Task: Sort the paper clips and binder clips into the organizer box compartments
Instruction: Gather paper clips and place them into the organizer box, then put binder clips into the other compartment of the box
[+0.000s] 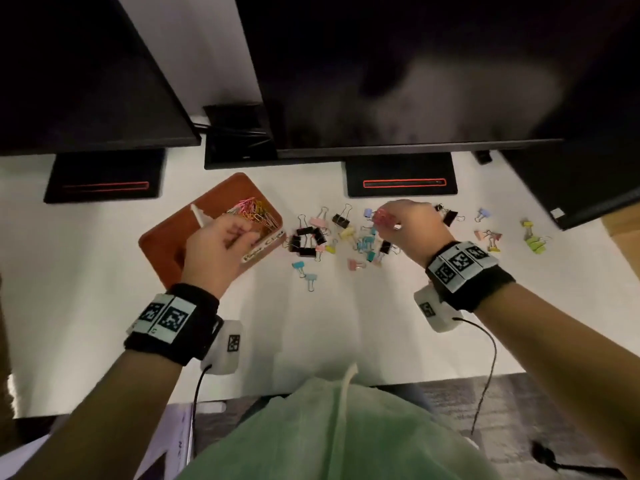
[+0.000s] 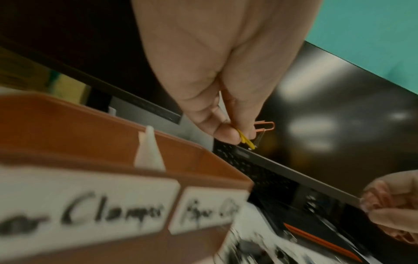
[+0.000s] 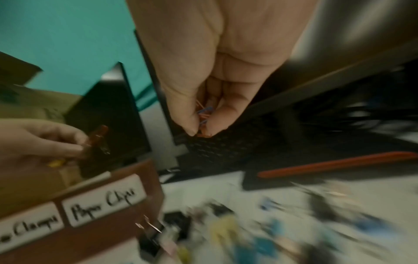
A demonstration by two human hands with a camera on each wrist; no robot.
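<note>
The brown organizer box (image 1: 162, 233) sits left of centre with a white divider (image 1: 199, 216); its right compartment, labelled "Paper Clips" (image 3: 104, 203), holds a heap of coloured paper clips (image 1: 256, 211). My left hand (image 1: 221, 244) hovers over that compartment and pinches a few paper clips (image 2: 264, 127), one yellow and one copper. My right hand (image 1: 405, 223) is raised above the scattered binder clips (image 1: 311, 237) and pinches a small bunch of pink and blue paper clips (image 1: 382, 216). In the right wrist view these paper clips (image 3: 204, 114) sit between thumb and fingers.
Black and pastel binder clips lie spread over the white table (image 1: 346, 323) from the box to the far right, with green ones (image 1: 533, 237) at the right. Two monitor stands (image 1: 401, 178) and dark screens close off the back. Wrist cables trail toward the front edge.
</note>
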